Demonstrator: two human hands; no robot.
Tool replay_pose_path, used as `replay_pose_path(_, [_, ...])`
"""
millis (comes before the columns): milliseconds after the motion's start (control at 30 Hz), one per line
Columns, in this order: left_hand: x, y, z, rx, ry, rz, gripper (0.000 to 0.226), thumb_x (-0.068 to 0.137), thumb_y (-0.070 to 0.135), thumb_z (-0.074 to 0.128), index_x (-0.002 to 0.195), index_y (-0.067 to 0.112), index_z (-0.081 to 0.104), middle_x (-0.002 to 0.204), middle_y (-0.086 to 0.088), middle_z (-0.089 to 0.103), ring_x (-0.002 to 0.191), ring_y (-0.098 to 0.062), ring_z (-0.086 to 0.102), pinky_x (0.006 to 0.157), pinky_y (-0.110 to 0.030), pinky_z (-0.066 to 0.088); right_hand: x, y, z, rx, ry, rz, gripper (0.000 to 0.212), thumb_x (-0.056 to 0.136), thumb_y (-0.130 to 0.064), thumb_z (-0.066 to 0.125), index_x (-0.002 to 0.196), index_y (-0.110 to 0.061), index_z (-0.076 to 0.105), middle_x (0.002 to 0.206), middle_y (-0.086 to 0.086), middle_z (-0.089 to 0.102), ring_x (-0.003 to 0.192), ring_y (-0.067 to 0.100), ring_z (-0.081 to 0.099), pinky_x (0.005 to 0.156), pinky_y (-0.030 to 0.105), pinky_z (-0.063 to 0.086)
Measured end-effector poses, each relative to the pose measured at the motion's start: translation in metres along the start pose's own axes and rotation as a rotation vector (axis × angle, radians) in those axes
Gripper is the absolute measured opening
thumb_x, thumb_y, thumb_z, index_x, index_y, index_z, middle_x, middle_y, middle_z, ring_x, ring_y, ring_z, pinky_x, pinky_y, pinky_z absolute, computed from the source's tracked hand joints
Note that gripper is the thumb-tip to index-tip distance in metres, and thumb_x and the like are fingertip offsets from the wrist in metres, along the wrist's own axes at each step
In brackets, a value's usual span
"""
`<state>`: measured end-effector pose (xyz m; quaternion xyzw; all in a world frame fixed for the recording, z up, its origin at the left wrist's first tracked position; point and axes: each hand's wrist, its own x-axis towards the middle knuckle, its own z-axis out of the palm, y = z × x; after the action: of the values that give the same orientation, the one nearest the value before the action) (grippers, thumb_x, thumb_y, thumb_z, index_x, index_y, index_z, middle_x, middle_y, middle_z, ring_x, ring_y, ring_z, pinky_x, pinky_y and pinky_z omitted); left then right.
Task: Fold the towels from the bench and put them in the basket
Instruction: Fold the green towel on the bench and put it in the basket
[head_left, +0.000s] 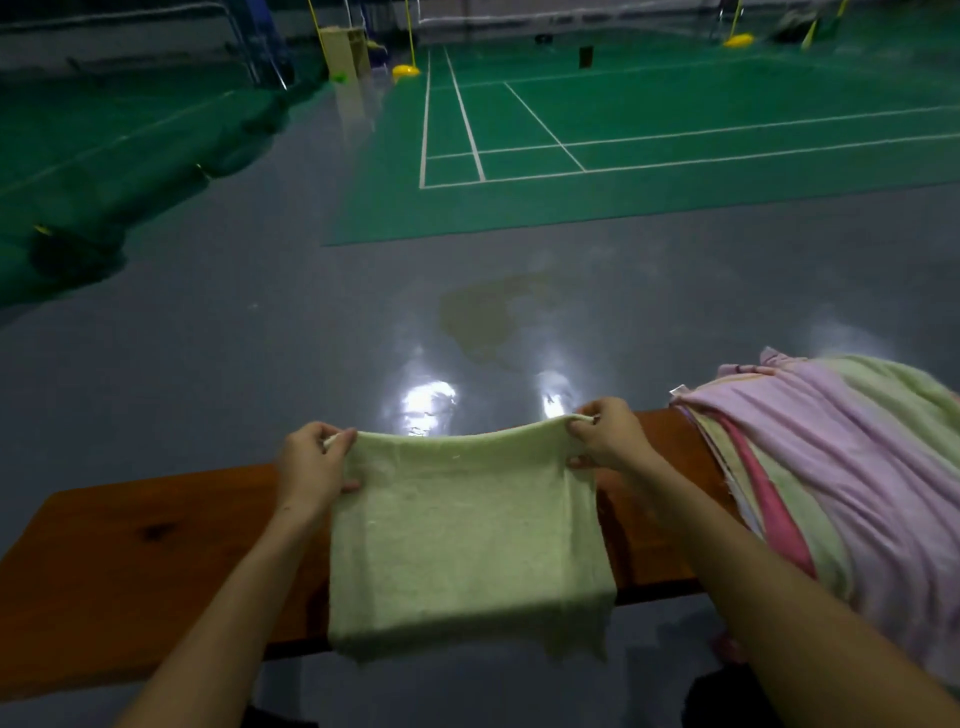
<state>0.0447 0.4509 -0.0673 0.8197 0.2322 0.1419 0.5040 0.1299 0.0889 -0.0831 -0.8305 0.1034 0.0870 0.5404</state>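
Both hands lift the far edge of a pale green towel over the wooden desk.

The left hand (311, 467) and right hand (605, 439) each have their fingers (582, 427) pinched on a far corner of the pale green towel (467, 540), so the edge sags a little between them. From the fingers the towel runs back toward the person, lying across the desk (130, 561) and hanging over its near edge. Just right of the right hand's fingers, a heap of pink and green towels (831, 467) rests on the desk. Beyond the fingers lie a glossy grey floor (260, 322) and a green court (675, 130).
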Motion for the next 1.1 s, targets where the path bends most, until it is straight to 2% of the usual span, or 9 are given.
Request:
replay_pose_path(267, [0.031, -0.046, 0.025, 0.225, 0.077, 0.134, 0.015, 0.101, 0.025, 0.069, 0.094, 0.012, 0.067, 0.087, -0.003, 0.069, 0.088, -0.031, 0.069, 0.075, -0.044, 0.055, 0.056, 0.02, 0.03, -0.136, 0.036, -0.157, 0.016, 0.096, -0.01, 0.062, 0.099, -0.021, 0.072, 0.099, -0.003, 0.066, 0.094, 0.029, 0.071, 0.08, 0.053, 0.063])
replay_pose_path(300, [0.03, -0.043, 0.025, 0.166, 0.053, 0.133, 0.013, 0.1, 0.023, 0.071, 0.104, 0.011, 0.066, 0.096, -0.003, 0.07, 0.095, -0.029, 0.069, 0.08, -0.043, 0.056, 0.053, 0.017, 0.03, -0.12, 0.042, -0.178, 0.019, 0.097, -0.008, 0.062, 0.102, -0.023, 0.072, 0.101, -0.004, 0.068, 0.094, 0.026, 0.072, 0.082, 0.052, 0.063])
replay_pose_path(433, [0.015, -0.036, 0.023, -0.083, -0.169, 0.103, 0.072, 0.095, 0.015, 0.076, 0.157, 0.02, 0.038, 0.153, 0.005, 0.043, 0.137, -0.016, 0.047, 0.111, -0.037, 0.045, 0.022, 0.004, 0.026, -0.053, 0.064, -0.303, 0.041, 0.099, -0.005, 0.065, 0.136, -0.021, 0.062, 0.14, -0.001, 0.063, 0.127, 0.017, 0.059, 0.105, 0.04, 0.054])
replay_pose_path(600, [-0.052, -0.045, 0.013, 0.256, -0.23, 0.325, 0.062, 0.096, 0.032, 0.073, 0.151, 0.018, 0.049, 0.155, -0.005, 0.05, 0.141, -0.025, 0.049, 0.118, -0.045, 0.042, -0.062, 0.008, 0.02, -0.206, 0.023, -0.451, 0.034, 0.095, -0.007, 0.064, 0.127, -0.018, 0.066, 0.127, 0.002, 0.066, 0.111, 0.021, 0.065, 0.1, 0.047, 0.055])
replay_pose_path(667, [-0.091, -0.05, 0.02, 0.447, -0.349, 0.386, 0.064, 0.099, 0.049, 0.062, 0.155, 0.024, 0.045, 0.165, -0.007, 0.039, 0.153, -0.031, 0.035, 0.125, -0.045, 0.03, -0.105, 0.024, 0.019, -0.407, -0.058, -0.477, 0.031, 0.096, -0.019, 0.066, 0.126, -0.024, 0.066, 0.126, 0.0, 0.064, 0.11, 0.022, 0.064, 0.099, 0.044, 0.053])
replay_pose_path(733, [-0.117, -0.059, 0.031, 0.719, -0.427, 0.408, 0.077, 0.096, 0.073, 0.034, 0.163, 0.035, 0.027, 0.174, -0.008, 0.016, 0.161, -0.034, 0.01, 0.129, -0.049, 0.014, -0.14, 0.042, 0.02, -0.683, -0.22, -0.475, 0.046, 0.099, -0.038, 0.063, 0.143, -0.031, 0.053, 0.146, 0.001, 0.052, 0.129, 0.024, 0.053, 0.11, 0.042, 0.045])
replay_pose_path(800, [-0.123, -0.072, 0.039, 0.894, -0.43, 0.426, 0.087, 0.09, 0.082, 0.007, 0.166, 0.039, 0.011, 0.176, -0.008, -0.003, 0.161, -0.036, -0.01, 0.129, -0.051, -0.001, -0.16, 0.061, 0.021, -0.997, -0.347, -0.502, 0.069, 0.102, -0.054, 0.053, 0.162, -0.036, 0.023, 0.169, 0.006, 0.023, 0.153, 0.031, 0.028, 0.122, 0.051, 0.031])
replay_pose_path(900, [-0.114, -0.078, 0.035, 0.902, -0.384, 0.468, 0.094, 0.086, 0.086, -0.008, 0.167, 0.04, 0.009, 0.176, -0.006, -0.007, 0.161, -0.033, -0.015, 0.129, -0.052, -0.006, -0.164, 0.079, 0.005, -1.176, -0.318, -0.509, 0.083, 0.105, -0.054, 0.045, 0.164, -0.037, -0.009, 0.175, 0.003, -0.01, 0.162, 0.03, -0.001, 0.122, 0.07, 0.014])
replay_pose_path(1100, [-0.101, -0.084, 0.034, 0.938, -0.389, 0.456, 0.086, 0.091, 0.081, 0.005, 0.167, 0.04, 0.01, 0.176, -0.007, -0.005, 0.161, -0.035, -0.011, 0.129, -0.054, -0.003, -0.157, 0.082, -0.034, -1.142, -0.282, -0.425, 0.06, 0.101, -0.04, 0.055, 0.155, -0.046, 0.03, 0.172, -0.004, 0.017, 0.159, 0.028, 0.017, 0.122, 0.062, 0.024])
